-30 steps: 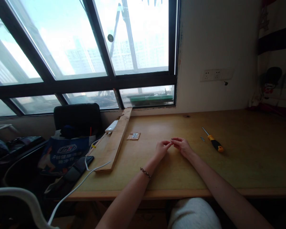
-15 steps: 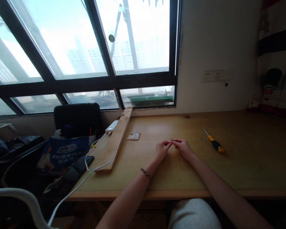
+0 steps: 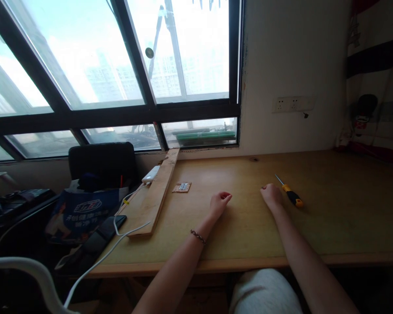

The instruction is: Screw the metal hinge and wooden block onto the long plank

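Note:
My left hand [image 3: 220, 204] hovers around the middle of the tabletop, thumb and forefinger pressed together in a pinch. Anything between those fingertips is too small to make out. Farther right, my right hand [image 3: 270, 194] is closed, with a tiny dark bit at its fingertips that I cannot identify. Just beyond it lies a yellow and black screwdriver [image 3: 291, 194], its shaft pointing toward the wall. Left of my left hand, a small brown square piece [image 3: 182, 187] rests on the table with pale metal strips on it.
A long wooden board [image 3: 157, 196] lies along the left of the table [image 3: 242, 244]. Beside it are a white power strip [image 3: 151, 174], a white cable [image 3: 108, 255] and a dark phone [image 3: 109, 230]. A blue bag [image 3: 85, 209] and a black chair [image 3: 103, 161] stand left.
My hands, fingertips together before, have parted. The right hand moved right toward the screwdriver, and the small metal pieces seen there are now hidden. The left hand stayed nearly in place.

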### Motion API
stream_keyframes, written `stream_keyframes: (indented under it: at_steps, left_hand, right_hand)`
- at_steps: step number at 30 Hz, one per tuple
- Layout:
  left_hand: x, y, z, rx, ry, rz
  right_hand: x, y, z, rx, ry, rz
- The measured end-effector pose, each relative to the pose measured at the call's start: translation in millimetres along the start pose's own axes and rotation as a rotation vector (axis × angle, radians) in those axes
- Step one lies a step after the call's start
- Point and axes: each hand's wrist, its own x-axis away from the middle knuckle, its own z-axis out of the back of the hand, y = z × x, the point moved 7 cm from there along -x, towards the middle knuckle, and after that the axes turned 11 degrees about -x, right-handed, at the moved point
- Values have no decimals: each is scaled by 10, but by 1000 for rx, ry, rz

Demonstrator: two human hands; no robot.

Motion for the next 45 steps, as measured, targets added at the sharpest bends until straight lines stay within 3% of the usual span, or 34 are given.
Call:
stream_keyframes:
  at_steps: [13,45]
  left_hand:
    - [19,38,46,3,-21,32]
    - [20,22,32,-105,-50,35]
  right_hand:
    - [-80,165,-8,79,-7,-24]
    - [-57,186,102,163,89,-48]
